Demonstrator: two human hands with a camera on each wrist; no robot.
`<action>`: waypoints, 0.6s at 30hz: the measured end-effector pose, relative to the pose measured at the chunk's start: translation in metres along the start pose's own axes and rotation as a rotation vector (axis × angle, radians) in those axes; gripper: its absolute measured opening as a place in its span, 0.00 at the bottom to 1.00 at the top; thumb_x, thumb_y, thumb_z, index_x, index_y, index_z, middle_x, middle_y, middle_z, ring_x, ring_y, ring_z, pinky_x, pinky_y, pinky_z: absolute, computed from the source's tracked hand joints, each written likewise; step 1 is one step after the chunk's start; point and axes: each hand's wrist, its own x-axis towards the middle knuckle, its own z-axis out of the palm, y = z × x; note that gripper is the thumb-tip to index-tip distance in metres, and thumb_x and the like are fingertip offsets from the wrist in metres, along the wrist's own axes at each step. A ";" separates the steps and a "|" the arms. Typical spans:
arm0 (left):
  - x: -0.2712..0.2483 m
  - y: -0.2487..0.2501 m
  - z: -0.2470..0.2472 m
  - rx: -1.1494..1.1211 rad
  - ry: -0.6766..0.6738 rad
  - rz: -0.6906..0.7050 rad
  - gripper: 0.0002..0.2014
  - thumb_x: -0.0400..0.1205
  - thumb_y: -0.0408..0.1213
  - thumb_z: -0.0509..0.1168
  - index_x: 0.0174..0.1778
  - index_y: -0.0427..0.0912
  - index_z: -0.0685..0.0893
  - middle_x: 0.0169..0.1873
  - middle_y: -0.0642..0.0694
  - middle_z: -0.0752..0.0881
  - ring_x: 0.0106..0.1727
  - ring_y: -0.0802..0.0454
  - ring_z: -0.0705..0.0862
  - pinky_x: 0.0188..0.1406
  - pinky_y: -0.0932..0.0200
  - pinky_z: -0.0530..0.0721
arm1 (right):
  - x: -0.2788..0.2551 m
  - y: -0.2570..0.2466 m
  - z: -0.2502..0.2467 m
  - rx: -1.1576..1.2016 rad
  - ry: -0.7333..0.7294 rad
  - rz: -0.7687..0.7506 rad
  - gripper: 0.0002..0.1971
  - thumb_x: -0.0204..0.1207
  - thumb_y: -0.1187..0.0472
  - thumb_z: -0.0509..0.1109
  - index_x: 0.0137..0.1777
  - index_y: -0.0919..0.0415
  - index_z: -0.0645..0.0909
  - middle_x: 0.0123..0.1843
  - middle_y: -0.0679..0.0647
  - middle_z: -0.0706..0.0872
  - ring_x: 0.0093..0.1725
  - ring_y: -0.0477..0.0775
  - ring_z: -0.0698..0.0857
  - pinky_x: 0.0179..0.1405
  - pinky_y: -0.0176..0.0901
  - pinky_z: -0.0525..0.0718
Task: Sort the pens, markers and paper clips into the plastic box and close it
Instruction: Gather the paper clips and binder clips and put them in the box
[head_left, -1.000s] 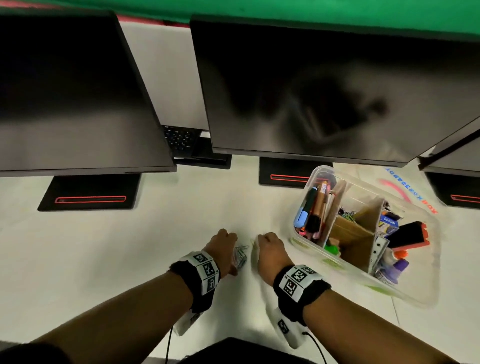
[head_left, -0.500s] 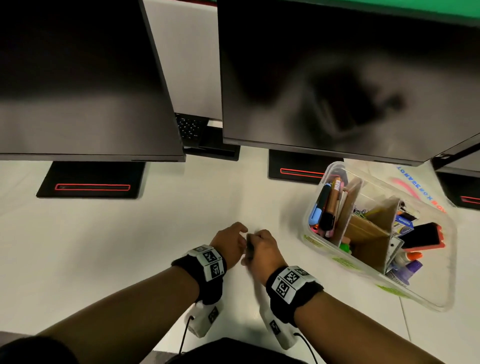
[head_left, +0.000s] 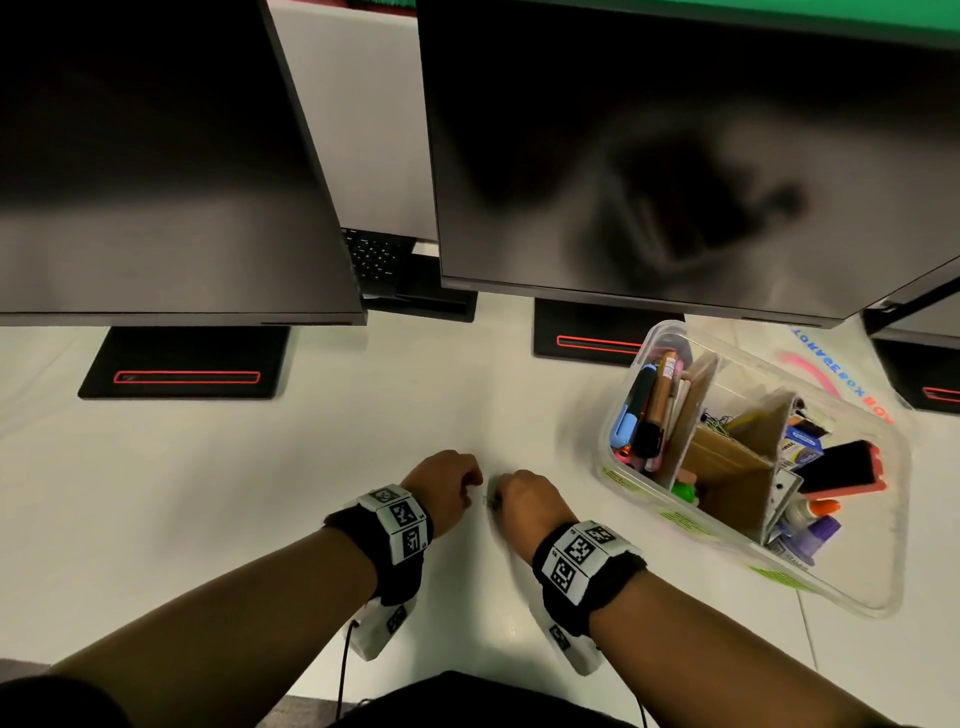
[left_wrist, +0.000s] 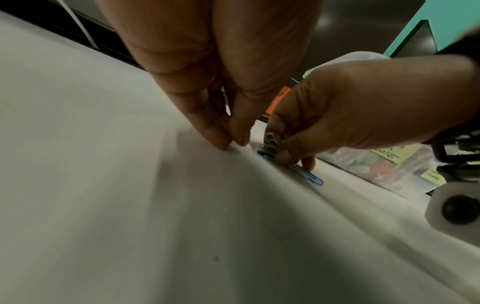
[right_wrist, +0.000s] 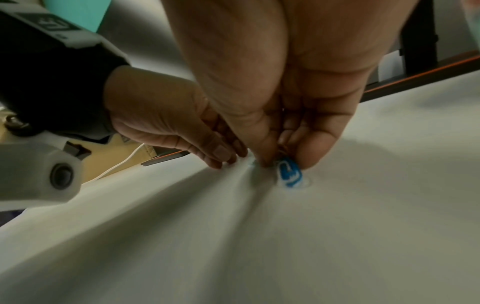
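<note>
On the white tablecloth my left hand (head_left: 451, 483) and right hand (head_left: 522, 500) meet, knuckles up. My right hand (right_wrist: 283, 162) pinches a small bunch of blue paper clips (right_wrist: 290, 173) against the cloth. In the left wrist view the paper clips (left_wrist: 270, 144) sit between its thumb and fingers, and one blue clip (left_wrist: 313, 178) lies flat under it. My left hand (left_wrist: 235, 142) presses its fingertips on the cloth just beside them and holds nothing that shows. The clear plastic box (head_left: 878, 597) stands open to the right, with pens and markers (head_left: 649, 410) in its left compartment.
Cardboard dividers (head_left: 727, 467) split the box; glue, an eraser and small packs fill its right side. Two dark monitors (head_left: 675, 156) overhang the back of the table on black bases (head_left: 182, 364). The cloth is wrinkled around the hands.
The hands have drawn together over the loose clips that lay between them a second ago. My right hand now grips the clips, which are hidden in the head view.
</note>
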 end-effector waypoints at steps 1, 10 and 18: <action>0.000 0.001 0.000 0.015 -0.005 0.004 0.13 0.80 0.30 0.61 0.60 0.40 0.80 0.57 0.42 0.82 0.57 0.46 0.81 0.51 0.67 0.72 | -0.001 0.000 -0.001 -0.010 -0.020 -0.006 0.15 0.82 0.66 0.55 0.63 0.64 0.79 0.61 0.64 0.82 0.61 0.62 0.81 0.57 0.47 0.77; 0.002 0.011 0.001 0.106 -0.056 0.014 0.14 0.79 0.33 0.64 0.61 0.41 0.79 0.60 0.43 0.80 0.59 0.48 0.80 0.53 0.67 0.72 | -0.028 0.019 -0.035 0.066 0.003 0.058 0.11 0.78 0.63 0.63 0.55 0.68 0.81 0.58 0.64 0.84 0.56 0.61 0.81 0.48 0.45 0.74; 0.001 0.043 0.028 0.252 -0.153 0.004 0.26 0.73 0.49 0.73 0.64 0.44 0.77 0.59 0.46 0.79 0.61 0.46 0.80 0.59 0.57 0.77 | -0.067 0.022 -0.077 0.293 0.177 0.024 0.09 0.74 0.61 0.67 0.49 0.63 0.84 0.49 0.57 0.88 0.45 0.53 0.80 0.42 0.35 0.70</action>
